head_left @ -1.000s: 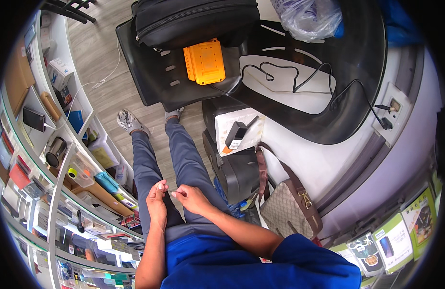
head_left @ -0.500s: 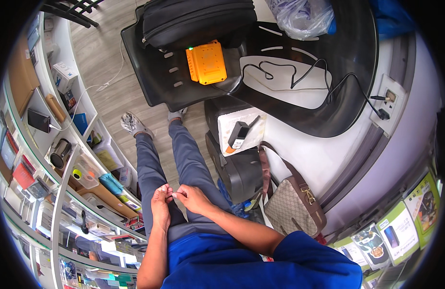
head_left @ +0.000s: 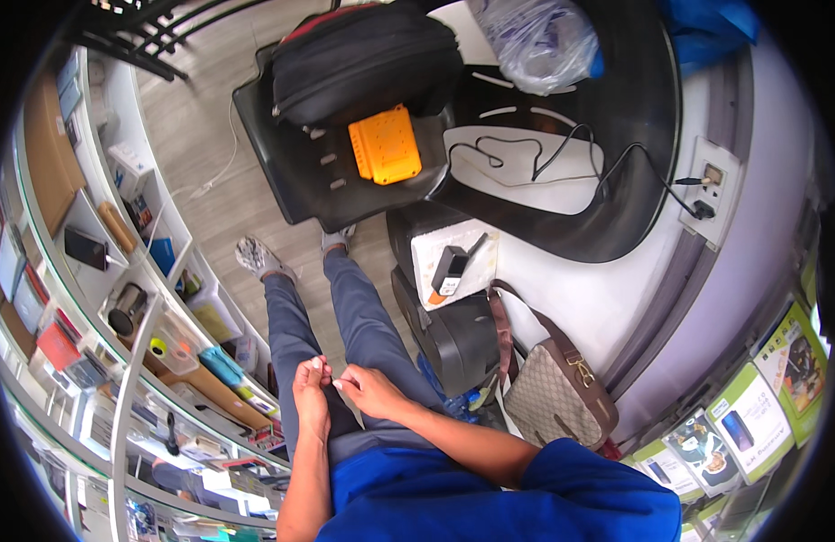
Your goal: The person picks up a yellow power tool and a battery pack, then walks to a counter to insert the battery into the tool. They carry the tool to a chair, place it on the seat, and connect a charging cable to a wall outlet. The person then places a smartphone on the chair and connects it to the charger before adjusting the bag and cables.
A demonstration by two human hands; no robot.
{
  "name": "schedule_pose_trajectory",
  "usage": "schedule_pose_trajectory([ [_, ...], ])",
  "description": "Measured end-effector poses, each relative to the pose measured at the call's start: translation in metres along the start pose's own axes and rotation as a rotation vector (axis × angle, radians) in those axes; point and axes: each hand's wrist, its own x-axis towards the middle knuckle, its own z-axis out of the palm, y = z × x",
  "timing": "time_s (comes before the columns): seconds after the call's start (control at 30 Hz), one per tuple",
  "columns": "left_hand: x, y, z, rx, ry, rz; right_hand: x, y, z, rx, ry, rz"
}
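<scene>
Both hands are held over my lap, close together with a small gap between the fingertips. My left hand (head_left: 312, 397) has its fingers curled up and the thumb pressed against them. Beside it, my right hand (head_left: 370, 394) is closed too, its thumb and fingertips turned toward the left one. Anything pinched in either hand is too small or hidden to make out. My grey trousers (head_left: 368, 303) lie beneath them.
Ahead, a black plastic chair (head_left: 291, 194) carries an orange case (head_left: 385, 146) and a black bag (head_left: 363, 68). A black cable (head_left: 640, 148) runs to a wall socket (head_left: 712, 176). A brown shoulder bag (head_left: 557, 393) stands right; shelves (head_left: 178, 239) line the left.
My fingertips have come slightly apart, the right hand drawing back from the left. The whole view has shifted a little. A green light on the orange case no longer shows.
</scene>
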Motion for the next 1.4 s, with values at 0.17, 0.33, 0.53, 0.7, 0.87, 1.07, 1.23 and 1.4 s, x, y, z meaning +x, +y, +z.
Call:
schedule_pose_trajectory([
  [0.17,-0.004,0.018,0.008,0.133,-0.035,0.005,0.0,0.005,-0.009,0.025,0.044,-0.035],
  [0.33,0.005,0.028,0.016,0.194,-0.067,-0.038,0.006,0.016,-0.015,0.079,0.057,-0.037],
  [0.53,0.013,0.027,0.027,0.19,-0.09,-0.075,0.009,0.025,-0.023,0.148,0.039,0.023],
  [0.7,0.014,0.031,0.035,0.232,-0.101,-0.087,0.011,0.021,-0.03,0.183,0.074,0.028],
  [0.87,0.018,0.041,0.036,0.4,-0.144,-0.018,0.014,0.018,-0.033,0.225,0.021,0.123],
  [1.07,0.02,0.039,0.026,0.349,-0.11,-0.041,0.019,0.026,-0.026,0.254,0.052,0.131],
  [1.23,0.027,0.027,0.002,0.362,-0.015,-0.06,0.021,0.03,-0.017,0.262,0.041,0.172],
  [1.4,0.025,0.018,-0.026,0.367,0.032,-0.048,0.02,0.026,-0.004,0.211,0.051,0.141],
])
